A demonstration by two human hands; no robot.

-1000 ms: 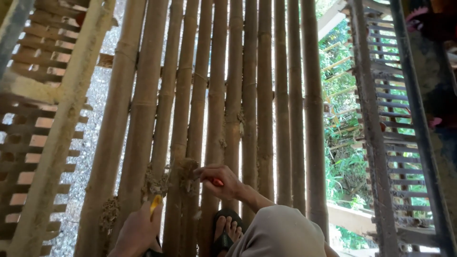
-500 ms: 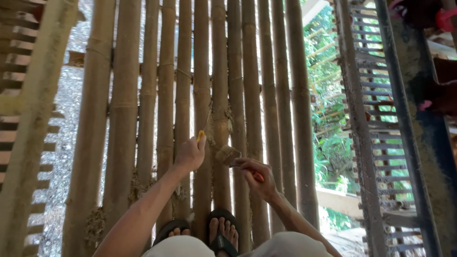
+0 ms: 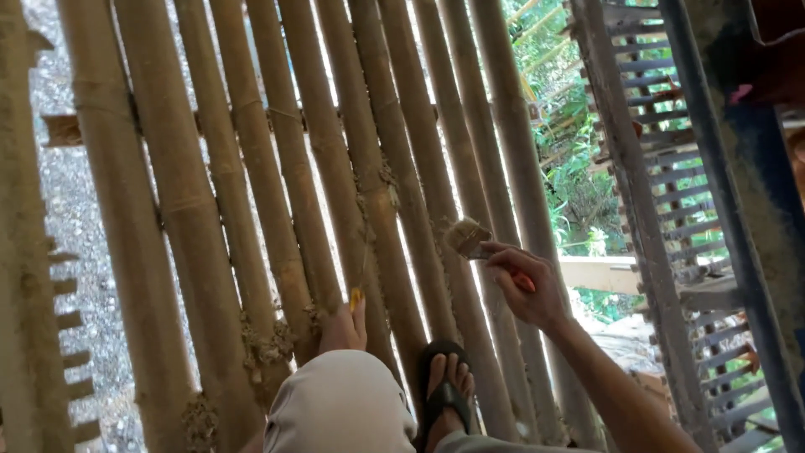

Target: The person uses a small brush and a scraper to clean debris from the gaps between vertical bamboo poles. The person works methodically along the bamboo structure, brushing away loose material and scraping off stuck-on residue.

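Our right hand [image 3: 528,289] has shifted the brush [image 3: 468,237] rightward along the bamboo floor [image 3: 251,210].
Right fingers pinch the brush; left hand [image 3: 344,325] fingers grip a yellow tool [image 3: 355,298].

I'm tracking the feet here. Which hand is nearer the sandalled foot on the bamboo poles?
Left. The left hand, gripping a yellow-handled tool, sits just up and left of the sandalled foot. The right hand, holding the brush, is higher, farther up the bamboo poles.

Brush [image 3: 466,236]: dusty bristles, orange handle, tilted up-left over bamboo poles [image 3: 335,184]. Yellow-handled tool [image 3: 355,297] upright, w/ thin blade against a pole.
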